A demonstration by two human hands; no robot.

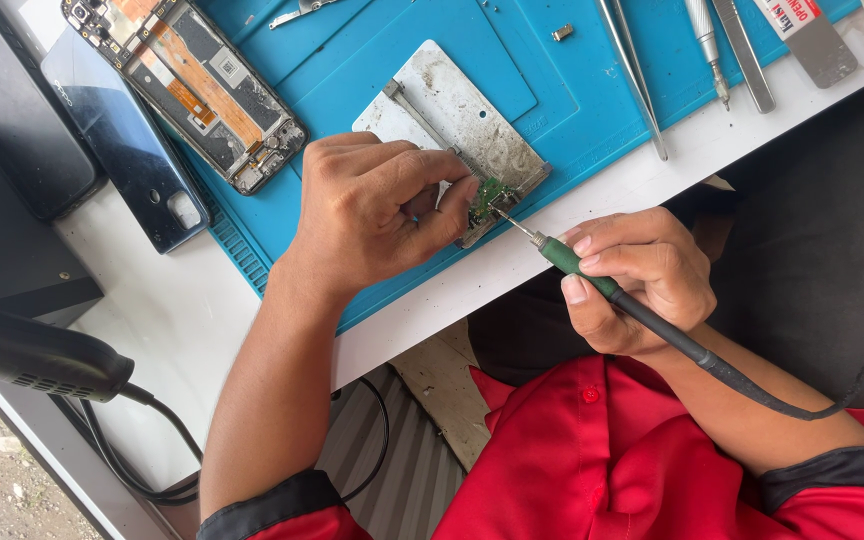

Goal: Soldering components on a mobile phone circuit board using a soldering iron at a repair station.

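At the blue mat's (pixel 372 60) near edge, the left hand (pixel 372 205) pinches a small green circuit board (pixel 489 193) against the metal plate (pixel 457 115) while the right hand (pixel 637 275), fingers wrapped around a soldering iron (pixel 577 265), touches its tip there; soldering is underway, calling for steady contact.

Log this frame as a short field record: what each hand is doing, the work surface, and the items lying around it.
Left hand: pinches a small green circuit board against a worn metal plate
Right hand: grips a green-handled soldering iron, its tip at the board
Surface: blue work mat on a white table
Left of the mat's middle: opened phone with its insides showing; dark blue back cover beside it
Top right: tweezers and other metal tools
Clothing: red shirt with dark cuffs
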